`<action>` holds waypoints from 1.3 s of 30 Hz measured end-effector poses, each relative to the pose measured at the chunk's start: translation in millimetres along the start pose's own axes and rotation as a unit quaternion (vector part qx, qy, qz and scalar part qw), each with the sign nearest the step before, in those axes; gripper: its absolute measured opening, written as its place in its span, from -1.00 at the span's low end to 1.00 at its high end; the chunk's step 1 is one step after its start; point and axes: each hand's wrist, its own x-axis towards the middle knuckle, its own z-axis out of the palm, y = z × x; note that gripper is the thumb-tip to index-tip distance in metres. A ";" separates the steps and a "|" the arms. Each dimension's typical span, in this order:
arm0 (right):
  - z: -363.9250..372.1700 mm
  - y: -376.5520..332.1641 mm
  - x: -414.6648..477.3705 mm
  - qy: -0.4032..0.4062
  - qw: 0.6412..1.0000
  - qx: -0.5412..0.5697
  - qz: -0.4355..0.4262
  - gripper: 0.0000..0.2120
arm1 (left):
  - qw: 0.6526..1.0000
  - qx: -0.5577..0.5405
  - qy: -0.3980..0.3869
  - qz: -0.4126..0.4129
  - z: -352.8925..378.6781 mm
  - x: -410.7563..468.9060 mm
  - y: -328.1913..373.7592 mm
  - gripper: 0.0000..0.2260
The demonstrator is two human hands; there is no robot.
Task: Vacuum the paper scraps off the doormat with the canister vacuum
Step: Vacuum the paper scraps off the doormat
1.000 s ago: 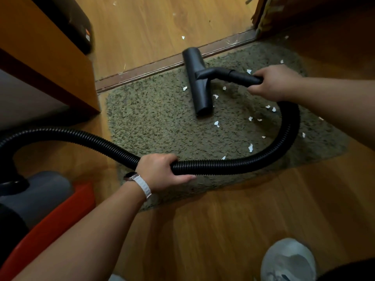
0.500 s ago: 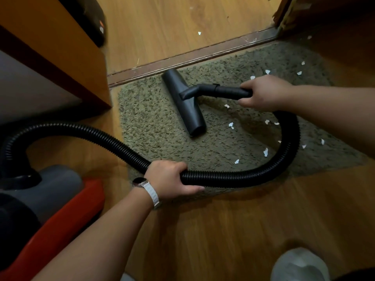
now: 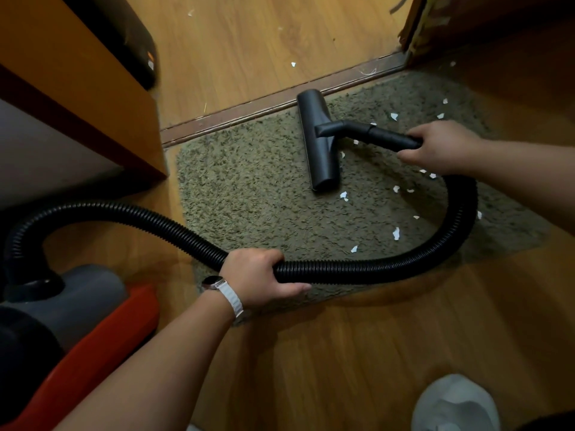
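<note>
A shaggy olive doormat (image 3: 249,188) lies before a door threshold. The black floor nozzle (image 3: 317,144) rests flat on its middle, its far end at the threshold strip. My right hand (image 3: 441,147) grips the black wand tube behind the nozzle. My left hand (image 3: 258,275), with a white-strapped watch, grips the ribbed black hose (image 3: 373,269) at the mat's near edge. The hose loops from the right hand round to the grey and red canister (image 3: 77,321) at lower left. Several white paper scraps (image 3: 395,233) dot the mat's right half; its left half shows none.
An orange wooden cabinet (image 3: 77,98) stands at the left, its corner close to the mat. A metal threshold strip (image 3: 249,112) borders the mat's far edge, with a few scraps (image 3: 293,64) on the wood floor beyond. A white shoe (image 3: 457,405) is at bottom right.
The nozzle slid left across the mat, then back to the right and up against the threshold. Both hands kept their grips, and the view shifted with the head.
</note>
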 end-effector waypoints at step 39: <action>3.1 60.1 -55.3 -0.095 0.969 -0.131 -0.186 -0.89 | 0.996 -0.038 0.054 0.060 3.7 24.1 71.0 -0.22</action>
